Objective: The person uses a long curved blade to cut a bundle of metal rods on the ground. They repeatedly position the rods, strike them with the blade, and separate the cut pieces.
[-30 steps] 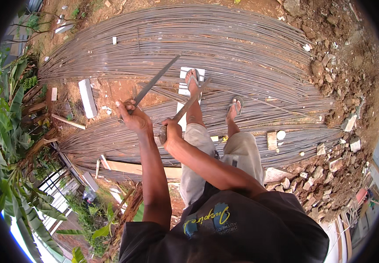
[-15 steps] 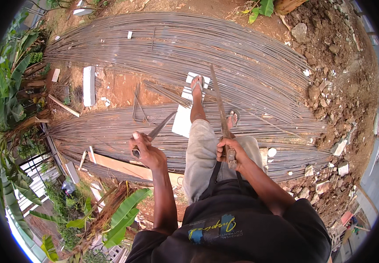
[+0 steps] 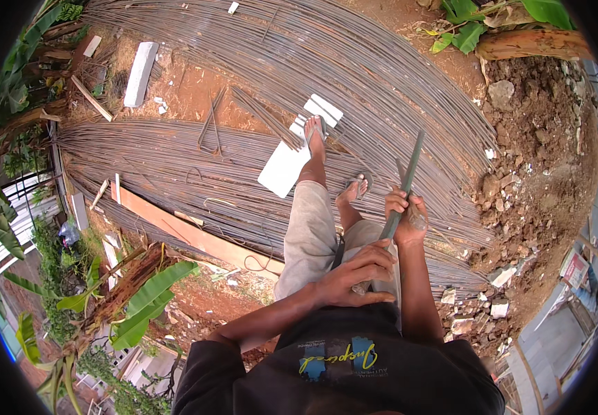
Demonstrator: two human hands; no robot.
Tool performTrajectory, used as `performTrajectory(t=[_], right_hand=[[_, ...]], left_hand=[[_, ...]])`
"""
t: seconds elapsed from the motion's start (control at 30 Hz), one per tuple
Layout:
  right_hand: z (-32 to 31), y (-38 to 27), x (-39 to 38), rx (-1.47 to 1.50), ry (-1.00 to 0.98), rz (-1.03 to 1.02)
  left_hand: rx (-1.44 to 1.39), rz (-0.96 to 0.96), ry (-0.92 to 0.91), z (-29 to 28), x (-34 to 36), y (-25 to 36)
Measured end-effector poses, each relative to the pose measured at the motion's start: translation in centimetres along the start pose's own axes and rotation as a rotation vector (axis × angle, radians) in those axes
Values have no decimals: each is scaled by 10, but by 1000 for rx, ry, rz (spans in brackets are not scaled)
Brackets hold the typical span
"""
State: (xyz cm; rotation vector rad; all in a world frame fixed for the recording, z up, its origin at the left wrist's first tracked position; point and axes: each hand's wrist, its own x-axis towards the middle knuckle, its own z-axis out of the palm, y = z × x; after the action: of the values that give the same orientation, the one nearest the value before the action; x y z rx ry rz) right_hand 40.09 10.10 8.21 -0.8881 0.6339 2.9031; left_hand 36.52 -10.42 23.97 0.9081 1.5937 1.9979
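Note:
Two long machete-like blades cross in front of my body, close together. The longer greenish-grey blade (image 3: 410, 166) runs up and to the right from my left hand (image 3: 358, 277), whose fingers are bent round its lower end, with a brownish butt showing below the palm. My right hand (image 3: 408, 214) is closed next to that blade. From its fist rises the narrow tip of the second blade (image 3: 400, 168), and a pale knobbed end (image 3: 417, 220) shows under the fingers. Where exactly the blades touch is hidden by my fingers.
Long steel rods (image 3: 410, 90) cover the ground underfoot. My sandalled feet stand among them, one by a white board (image 3: 284, 169). A plank (image 3: 174, 225) lies to the left, a white block (image 3: 141, 75) farther off. Rubble (image 3: 520, 166) is heaped at right; banana leaves (image 3: 148, 304) rise near left.
My left hand has swung right and inward, bringing its blade against the one in my right hand. My right hand has moved right and forward. The whole view has shifted and turned slightly.

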Motion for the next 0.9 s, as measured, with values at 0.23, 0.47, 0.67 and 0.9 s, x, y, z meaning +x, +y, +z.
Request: performTrajectory(t=[0.23,0.47,0.67,0.9], right_hand=[[-56,-85,-11,47,248,36],[-29,-62,12,-184,597,147],[-20,-81,36,-189,748,208],[20,-89,65,-270,918,74]], left_hand=[[400,-724,-159,-133,-15,-190],[655,-1202,200,-210,-11,-556],[1199,-888,753,-279,-64,-722],[1262,-955,640,-254,-56,-751]])
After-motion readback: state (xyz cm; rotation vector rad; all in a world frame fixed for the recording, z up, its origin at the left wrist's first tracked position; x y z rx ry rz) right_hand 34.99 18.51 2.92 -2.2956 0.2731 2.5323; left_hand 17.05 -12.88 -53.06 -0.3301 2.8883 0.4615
